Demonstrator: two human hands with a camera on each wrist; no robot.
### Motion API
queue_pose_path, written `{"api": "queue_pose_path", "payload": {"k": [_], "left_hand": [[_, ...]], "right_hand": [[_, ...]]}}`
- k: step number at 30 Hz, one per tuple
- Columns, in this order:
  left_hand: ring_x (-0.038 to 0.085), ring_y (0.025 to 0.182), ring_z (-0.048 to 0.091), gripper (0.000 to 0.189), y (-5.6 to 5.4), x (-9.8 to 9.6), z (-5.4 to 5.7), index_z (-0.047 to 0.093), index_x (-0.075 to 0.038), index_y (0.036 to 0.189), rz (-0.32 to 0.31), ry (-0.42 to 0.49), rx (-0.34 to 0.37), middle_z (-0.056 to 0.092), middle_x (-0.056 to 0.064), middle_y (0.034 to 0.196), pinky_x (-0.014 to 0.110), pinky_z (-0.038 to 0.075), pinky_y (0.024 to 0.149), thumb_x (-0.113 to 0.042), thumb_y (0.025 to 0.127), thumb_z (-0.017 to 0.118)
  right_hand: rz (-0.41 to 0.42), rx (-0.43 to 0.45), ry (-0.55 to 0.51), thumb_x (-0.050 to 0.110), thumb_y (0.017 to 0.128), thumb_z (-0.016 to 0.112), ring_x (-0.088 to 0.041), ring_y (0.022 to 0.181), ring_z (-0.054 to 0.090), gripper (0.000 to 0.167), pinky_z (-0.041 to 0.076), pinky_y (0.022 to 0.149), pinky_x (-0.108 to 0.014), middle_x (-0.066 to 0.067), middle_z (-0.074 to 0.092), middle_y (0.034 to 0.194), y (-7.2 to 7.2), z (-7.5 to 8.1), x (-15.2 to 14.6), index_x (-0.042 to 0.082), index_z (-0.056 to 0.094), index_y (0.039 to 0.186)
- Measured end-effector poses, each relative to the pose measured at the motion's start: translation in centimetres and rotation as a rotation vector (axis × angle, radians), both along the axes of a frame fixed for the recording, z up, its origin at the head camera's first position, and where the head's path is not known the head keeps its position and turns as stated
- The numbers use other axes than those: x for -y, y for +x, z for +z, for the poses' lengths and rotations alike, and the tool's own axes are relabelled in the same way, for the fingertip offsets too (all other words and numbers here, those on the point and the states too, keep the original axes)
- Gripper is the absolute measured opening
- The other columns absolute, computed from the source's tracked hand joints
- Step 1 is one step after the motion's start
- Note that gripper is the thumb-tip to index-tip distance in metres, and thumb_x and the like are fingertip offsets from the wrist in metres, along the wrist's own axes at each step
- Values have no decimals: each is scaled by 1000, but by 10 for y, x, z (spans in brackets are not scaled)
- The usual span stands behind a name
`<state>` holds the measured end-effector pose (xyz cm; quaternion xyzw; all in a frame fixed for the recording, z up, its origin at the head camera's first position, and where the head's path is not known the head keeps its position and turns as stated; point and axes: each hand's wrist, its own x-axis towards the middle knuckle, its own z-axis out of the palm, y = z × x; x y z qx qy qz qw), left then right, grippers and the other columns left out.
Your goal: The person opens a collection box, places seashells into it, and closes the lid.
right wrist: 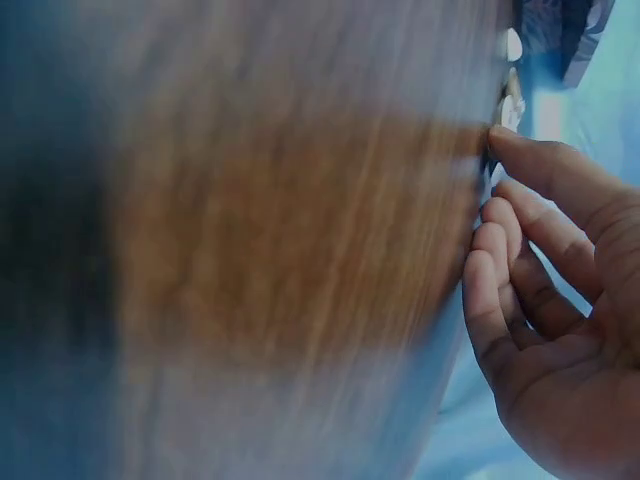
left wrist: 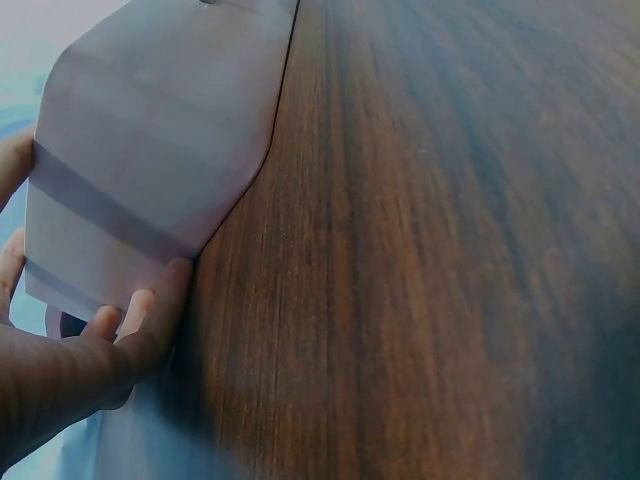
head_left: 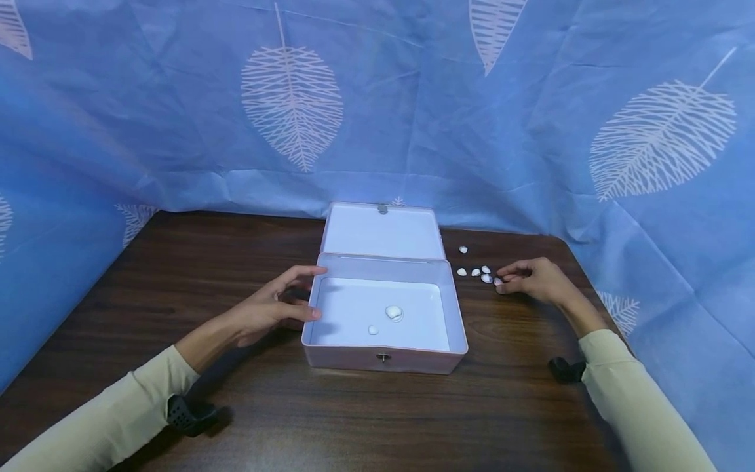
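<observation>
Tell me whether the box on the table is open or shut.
Open: in the head view, the lid is folded back behind the box, and pale pieces show on its floor.

Both arms are out over the table (head_left: 377, 419), pale sleeves (head_left: 159, 377) stopping short of the hands. Left forearm (head_left: 100, 413) slants inward across the table's left half, and the left hand (head_left: 268, 311) looks pretty relaxed, thumb and index well apart. Right forearm (head_left: 643, 406) angles in from the other side, with the right hand (head_left: 538, 280) down low near the table's right edge, toward its far right corner. Thumb and index tips are close together, other fingers bent beside them; can't tell if they're actually pinching.
</observation>
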<state>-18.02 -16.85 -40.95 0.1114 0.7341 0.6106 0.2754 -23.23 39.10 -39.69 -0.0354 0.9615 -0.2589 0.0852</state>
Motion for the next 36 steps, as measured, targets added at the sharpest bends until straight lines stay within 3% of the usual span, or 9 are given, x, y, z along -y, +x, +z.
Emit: {"api": "queue_pose_path", "payload": {"k": [6,11,15,20,26,31,36], "left_hand": [[44,153,38,88,0,1,-1,42,-30,173,2,4,0,29,20,173,50,56,112,-22,99,88],[45,153,38,87,0,2,0,42,-29,173,1,8,-1,29,21,173,51,56,113,-21,99,88],[44,154,37,87,0,1,1,42,-28,172,0,11,3,29,20,172,49,56,113,-21,99,88],[44,154,38,87,-2,1,1,43,-28,172,1,3,5,29,20,173,48,55,112,-20,98,89],[44,147,46,88,-2,2,0,43,-28,171,4,2,12,29,21,172,47,56,110,-20,98,90],[44,145,47,88,-2,2,0,42,-28,171,4,0,20,29,21,171,47,57,109,-20,98,90],[45,146,47,87,-4,2,0,42,-28,171,3,-1,29,29,21,172,48,58,110,-22,98,89]], "right_hand": [[8,1,6,36,97,92,-20,102,66,44,51,91,-34,-10,86,113,-4,-2,0,4,85,126],[-9,4,20,38,98,90,-30,115,70,40,50,91,-34,-19,84,126,-3,-1,2,8,87,124],[-6,-4,20,38,100,88,-34,120,72,37,52,91,-35,-18,84,126,0,-1,3,9,88,123],[12,-53,45,40,103,83,-39,119,75,36,59,95,-50,-18,85,124,3,-2,2,10,88,122],[4,-67,46,44,104,82,-44,123,74,36,57,104,-64,-16,85,123,4,-2,0,13,89,119],[-6,-83,40,47,103,83,-41,122,75,37,57,103,-63,-12,86,119,4,3,4,14,89,118],[-10,-138,51,47,104,81,-34,114,77,39,58,93,-47,-11,87,116,4,10,14,12,88,121]]}}
